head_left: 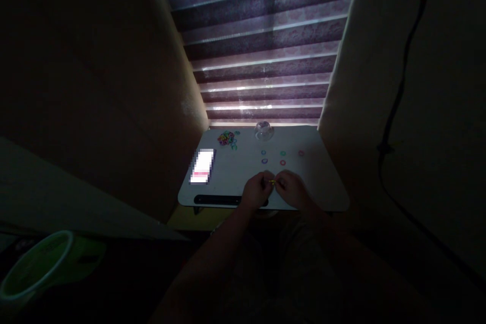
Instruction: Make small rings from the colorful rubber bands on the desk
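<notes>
My left hand (258, 190) and my right hand (291, 188) meet over the front of the white lap table (319, 187). Both are closed, with a small yellow band (272, 182) pinched between their fingertips. Just beyond them, several small coloured rings lie spaced out in two rows, among them a blue ring (263, 155), a green ring (283, 156), a purple ring (265, 163) and a red ring (283, 165). Farther left is a heap of multicoloured rings (226, 138). The band's exact shape is mostly hidden by my fingers.
A clear rounded container (264, 131) stands at the table's back edge. On the left lies a phone (203, 166) with a bright screen. A black ledge strip (218, 200) runs along the front edge. Blinds (261, 76) hang behind; a green basket (56, 263) sits lower left.
</notes>
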Available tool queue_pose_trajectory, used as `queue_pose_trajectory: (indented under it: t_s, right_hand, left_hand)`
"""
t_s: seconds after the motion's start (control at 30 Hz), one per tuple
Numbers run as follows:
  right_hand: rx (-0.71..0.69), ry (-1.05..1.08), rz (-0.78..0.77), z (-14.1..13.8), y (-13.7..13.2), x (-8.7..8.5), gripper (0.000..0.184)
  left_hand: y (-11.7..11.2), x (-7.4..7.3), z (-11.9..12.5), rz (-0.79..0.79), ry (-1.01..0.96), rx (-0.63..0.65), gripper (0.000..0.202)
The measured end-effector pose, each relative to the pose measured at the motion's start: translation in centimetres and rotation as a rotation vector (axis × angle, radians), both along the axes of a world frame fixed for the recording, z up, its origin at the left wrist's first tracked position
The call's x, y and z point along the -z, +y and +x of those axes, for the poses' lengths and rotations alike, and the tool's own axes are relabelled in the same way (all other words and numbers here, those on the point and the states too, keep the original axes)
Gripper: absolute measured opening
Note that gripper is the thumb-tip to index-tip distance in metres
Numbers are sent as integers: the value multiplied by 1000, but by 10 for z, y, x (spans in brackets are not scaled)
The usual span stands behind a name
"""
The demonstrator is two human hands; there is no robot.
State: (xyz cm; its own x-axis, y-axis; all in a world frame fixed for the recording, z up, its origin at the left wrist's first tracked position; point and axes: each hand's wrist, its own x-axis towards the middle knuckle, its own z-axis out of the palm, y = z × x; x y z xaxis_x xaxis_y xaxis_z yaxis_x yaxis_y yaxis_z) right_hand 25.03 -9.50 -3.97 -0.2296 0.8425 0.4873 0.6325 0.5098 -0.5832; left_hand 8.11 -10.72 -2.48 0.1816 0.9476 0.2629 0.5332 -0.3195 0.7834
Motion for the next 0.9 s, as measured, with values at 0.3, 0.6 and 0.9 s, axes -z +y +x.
queue_pose_trajectory:
  t_s: [0.3, 0.6, 0.9]
  right_hand:
    - [-5, -8, 2, 0, 1, 0, 8]
    - [-17, 26, -8, -1, -1, -5, 9]
    - [-41, 152, -74, -3, -4, -2, 16]
  left_hand:
    - [2, 1, 0, -28, -67, 13, 19]
    - [1, 2, -1, 11, -86, -4, 20]
    - [1, 2, -1, 15, -59, -69, 24]
